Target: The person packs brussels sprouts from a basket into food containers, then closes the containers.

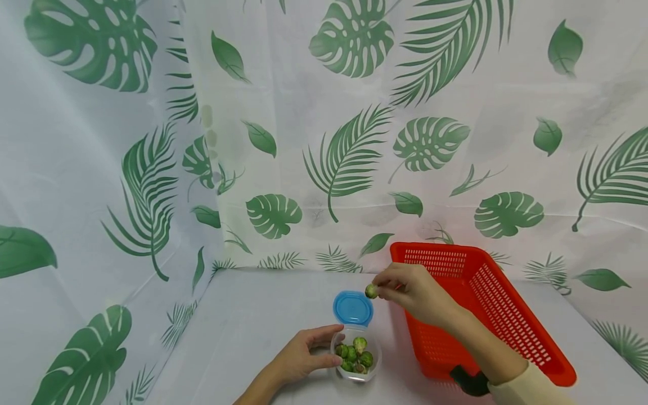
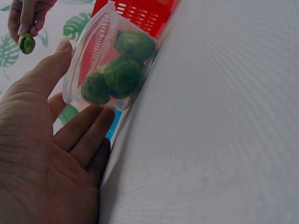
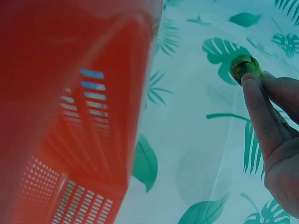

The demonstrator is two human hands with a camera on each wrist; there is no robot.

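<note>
My right hand pinches a Brussels sprout between thumb and fingertips, raised beside the blue lid. In the right wrist view the same Brussels sprout shows at the fingertips. A small clear plastic container stands on the table with its lid folded back, away from me. Several Brussels sprouts lie inside it. Around the container's left side my left hand holds it, thumb at the near side and fingers at the far side. The left wrist view shows the thumb by the container's rim.
A large red perforated basket stands on the right, under and beyond my right forearm. A dark strap circles the right wrist. White cloth covers the table, and leaf-printed sheets hang behind and on the left.
</note>
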